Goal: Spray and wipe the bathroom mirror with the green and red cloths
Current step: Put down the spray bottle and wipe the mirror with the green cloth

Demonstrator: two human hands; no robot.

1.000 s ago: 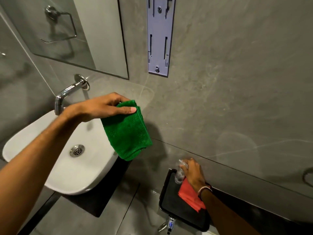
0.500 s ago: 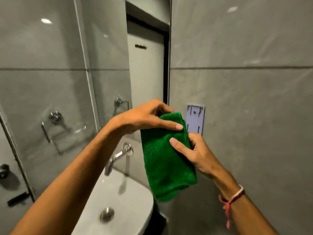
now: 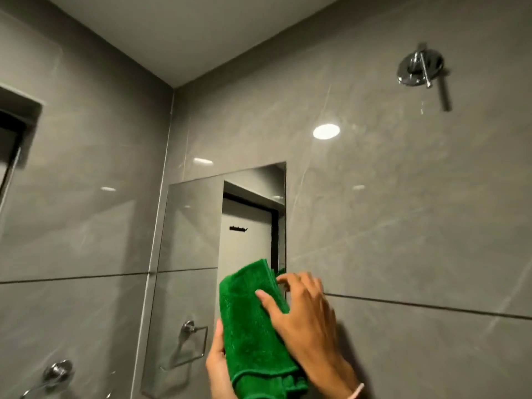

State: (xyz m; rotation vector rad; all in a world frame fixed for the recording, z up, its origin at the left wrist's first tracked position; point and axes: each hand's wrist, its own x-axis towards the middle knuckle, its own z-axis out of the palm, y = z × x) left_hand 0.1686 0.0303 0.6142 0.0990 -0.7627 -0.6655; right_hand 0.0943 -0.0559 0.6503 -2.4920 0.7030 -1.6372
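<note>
While the green cloth [image 3: 253, 326] hangs folded in front of the mirror [image 3: 190, 254], I hold it between both hands at the glass's lower right. My left hand [image 3: 217, 367] backs the cloth from behind, only thumb and palm edge showing at the cloth's left border; it appears clasped on the fabric, though the fingers are hidden. My right hand [image 3: 305, 321] lies on the front face, fingers spread and curled, thumb pressed flat on the pile, fingertips [image 3: 283, 280] pinching the cloth's upper right edge. I read this two-handed hold as a refolding or squaring-up grip: a flat pad gives a broad, even wiping face.

The cloth stands near the mirror's right edge; whether it touches the glass I cannot tell. The mirror shows a door and a towel ring [image 3: 193, 338] in reflection; a second towel ring [image 3: 56, 372] is fixed to the tiled wall at lower left. A round chrome fitting [image 3: 420, 69] sits high on the right wall, well apart from the work. Neither the red cloth nor a spray bottle is in view. I judge the wipe not yet begun; spray droplets on the glass cannot be made out.
</note>
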